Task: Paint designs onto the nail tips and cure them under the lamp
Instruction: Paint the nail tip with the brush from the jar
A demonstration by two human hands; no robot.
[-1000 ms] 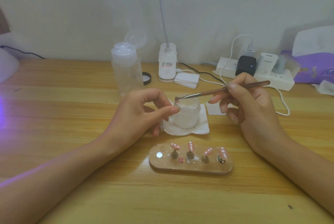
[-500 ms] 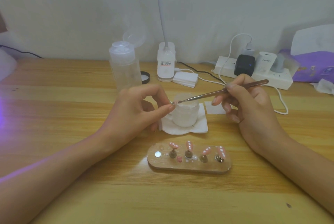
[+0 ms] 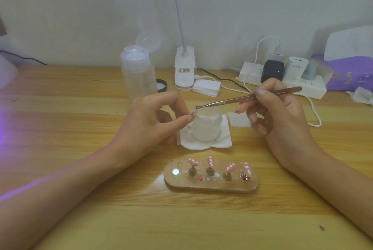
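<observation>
My left hand [image 3: 153,120] pinches a small nail tip [image 3: 193,113] between thumb and forefinger, just left of a frosted glass jar [image 3: 206,126]. My right hand [image 3: 276,116] grips a thin brown brush [image 3: 248,99] like a pen; its tip hovers over the jar's rim, close to the pinched tip. In front lies a wooden holder [image 3: 211,186] with several pink nail tips with white dots [image 3: 211,162] on small stands, plus one loose pink tip [image 3: 199,177] lying on it.
The jar stands on a folded white tissue [image 3: 224,141]. Behind are a clear pump bottle [image 3: 138,74], a white lamp base [image 3: 184,70] with its neck rising out of view, a pad stack [image 3: 206,87], a power strip [image 3: 308,86] with chargers and a purple box [image 3: 351,76]. Purple glow shows at the left edge.
The brush tip has lifted slightly off the pinched nail tip and now hovers above the jar's rim. My left hand stays in place.
</observation>
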